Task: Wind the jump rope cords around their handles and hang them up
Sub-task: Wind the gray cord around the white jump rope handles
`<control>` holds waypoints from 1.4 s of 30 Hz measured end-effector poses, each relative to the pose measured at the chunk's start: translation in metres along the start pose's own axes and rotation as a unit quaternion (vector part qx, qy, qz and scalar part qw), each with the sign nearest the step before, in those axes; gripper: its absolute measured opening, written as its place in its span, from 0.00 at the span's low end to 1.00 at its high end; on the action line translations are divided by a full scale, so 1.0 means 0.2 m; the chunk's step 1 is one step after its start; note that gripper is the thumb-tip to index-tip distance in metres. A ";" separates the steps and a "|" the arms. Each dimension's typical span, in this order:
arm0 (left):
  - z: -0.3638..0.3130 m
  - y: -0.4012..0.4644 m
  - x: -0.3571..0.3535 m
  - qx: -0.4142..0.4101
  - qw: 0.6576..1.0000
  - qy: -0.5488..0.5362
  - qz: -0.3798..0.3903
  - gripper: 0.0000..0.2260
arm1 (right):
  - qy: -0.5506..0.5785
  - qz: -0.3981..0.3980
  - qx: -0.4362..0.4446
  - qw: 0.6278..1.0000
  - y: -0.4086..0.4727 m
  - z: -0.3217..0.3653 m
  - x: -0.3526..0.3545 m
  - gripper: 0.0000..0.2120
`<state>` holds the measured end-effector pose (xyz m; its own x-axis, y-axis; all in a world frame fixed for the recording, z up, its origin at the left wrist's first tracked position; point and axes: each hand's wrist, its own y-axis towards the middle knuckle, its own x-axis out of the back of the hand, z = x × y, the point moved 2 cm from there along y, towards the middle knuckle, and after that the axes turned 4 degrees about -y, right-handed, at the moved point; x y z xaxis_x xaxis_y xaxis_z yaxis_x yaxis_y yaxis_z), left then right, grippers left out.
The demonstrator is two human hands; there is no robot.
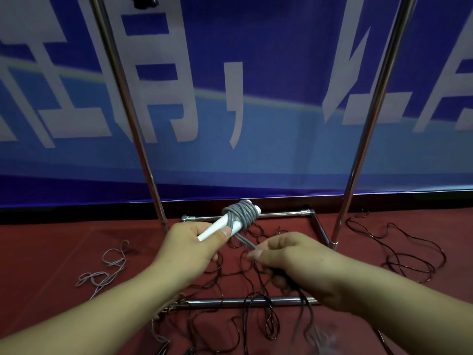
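Forearms: both bare, reaching in from the bottom corners toward mid-frame, nearest the camera.
Left hand [194,245]: fingers and thumb curled round the near end of the white handles [225,225]; thumb lay across the top.
White handles: two side by side, held as one bundle, tilted up and away to the right, far ends just over the rack's rear bar.
Grey cord [242,213]: wound in several thick turns around the far half of the handles; one free length ran down from the coil to the right hand.
Right hand [289,254]: thumb and forefinger pinched the grey cord's free length just below the handles; other fingers curled under. The cord trailed on beneath the palm, blurred toward the lower edge.
Metal rack [281,213]: chrome, two uprights rising out of frame, base bars on the floor around the work area.
Dark cords [399,252]: thin, tangled loose loops across the floor, inside the rack base and out to the right.
Second grey cord [107,272]: loose heap on the floor at left, well apart from the hands.
Floor [51,252]: red carpet.
Backdrop: blue banner [256,60] with large white characters, behind the rack.
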<state>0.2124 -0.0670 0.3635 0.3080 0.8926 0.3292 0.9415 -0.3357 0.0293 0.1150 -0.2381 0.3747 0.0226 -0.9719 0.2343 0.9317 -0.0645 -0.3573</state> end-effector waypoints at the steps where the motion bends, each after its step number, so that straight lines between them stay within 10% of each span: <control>1: 0.00 0.00 0.00 -0.001 1.000 0.007 0.002 0.16 | -0.016 -0.003 0.001 1.000 0.00 0.00 0.01 0.09; 34: 0.06 0.05 0.06 -0.057 0.929 0.359 0.066 0.10 | -0.249 -0.078 -0.030 0.965 -0.12 0.05 0.14 0.17; 42: 0.08 0.03 0.02 -0.007 0.882 0.425 0.202 0.14 | -0.211 -0.073 0.003 0.975 -0.12 0.02 0.17 0.20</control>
<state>0.2216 -0.0598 0.3500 0.3989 0.1518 0.9043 0.7743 -0.5840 -0.2435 0.0944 -0.2681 0.3947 0.0358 -0.7727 0.6338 0.9380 -0.1928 -0.2881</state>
